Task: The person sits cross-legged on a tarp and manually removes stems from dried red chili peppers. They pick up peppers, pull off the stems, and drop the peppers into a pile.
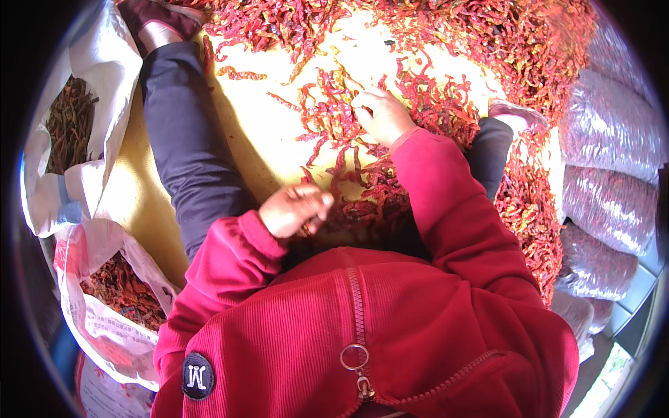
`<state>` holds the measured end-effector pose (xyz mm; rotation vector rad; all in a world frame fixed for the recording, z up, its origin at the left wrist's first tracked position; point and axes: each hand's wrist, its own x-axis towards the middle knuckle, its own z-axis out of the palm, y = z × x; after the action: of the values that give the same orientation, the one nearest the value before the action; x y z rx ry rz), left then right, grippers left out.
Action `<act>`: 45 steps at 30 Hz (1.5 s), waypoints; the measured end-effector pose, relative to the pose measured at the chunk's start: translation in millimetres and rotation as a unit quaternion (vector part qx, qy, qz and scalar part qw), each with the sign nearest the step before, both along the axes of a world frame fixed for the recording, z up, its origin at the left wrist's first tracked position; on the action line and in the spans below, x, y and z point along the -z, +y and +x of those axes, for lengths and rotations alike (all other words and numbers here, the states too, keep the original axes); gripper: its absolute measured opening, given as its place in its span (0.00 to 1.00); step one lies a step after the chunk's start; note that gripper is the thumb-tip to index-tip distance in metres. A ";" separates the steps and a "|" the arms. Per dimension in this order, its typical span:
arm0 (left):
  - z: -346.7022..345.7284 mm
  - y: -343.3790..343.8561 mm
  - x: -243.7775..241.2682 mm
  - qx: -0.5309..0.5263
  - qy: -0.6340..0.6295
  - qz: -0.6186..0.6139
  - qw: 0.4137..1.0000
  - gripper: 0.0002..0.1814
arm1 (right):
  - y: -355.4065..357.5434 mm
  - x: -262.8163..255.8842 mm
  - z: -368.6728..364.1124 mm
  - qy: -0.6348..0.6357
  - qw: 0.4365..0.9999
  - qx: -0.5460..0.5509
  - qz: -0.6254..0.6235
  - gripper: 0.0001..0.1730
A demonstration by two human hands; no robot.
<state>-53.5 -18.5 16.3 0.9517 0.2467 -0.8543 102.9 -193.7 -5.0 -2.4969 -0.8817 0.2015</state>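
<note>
Dried red chilies (332, 112) lie scattered on a bright yellow surface (256, 125) between my outstretched legs. My right hand (384, 115) reaches over them from the right, its fingers bent at the edge of the small central pile; whether it grips a chili is hidden by glare. Close to my lap, my left hand (297, 210) is raised with thumb and fingers drawn together; whether something small is between them I cannot tell. More chilies (384, 183) lie beneath and between my arms, partly in shadow.
A large chili heap (522, 57) spreads across the far side and down the right. Filled clear plastic bags (611, 125) are stacked at the right edge. At left stand an open white sack (117, 78) of dark dried pods and another printed sack (104, 334) of red chilies.
</note>
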 end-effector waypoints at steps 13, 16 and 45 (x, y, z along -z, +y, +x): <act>8.9 1.2 34.6 -0.068 0.045 0.021 0.996 0.06 | 42.8 24.3 -4.1 0.010 0.967 -0.194 -0.166 0.10; 9.7 -1.2 42.4 -0.111 0.021 0.038 0.993 0.05 | 35.9 29.2 1.5 0.020 0.984 -0.177 -0.010 0.10; 0.7 -6.1 13.0 0.007 -0.555 0.399 0.730 0.05 | 11.2 -5.0 -100.0 0.377 0.915 -0.054 0.132 0.10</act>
<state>-52.8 -24.6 3.3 2.1178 -0.4968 -0.0097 2.9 -182.6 0.1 -1.8665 -0.6488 0.9411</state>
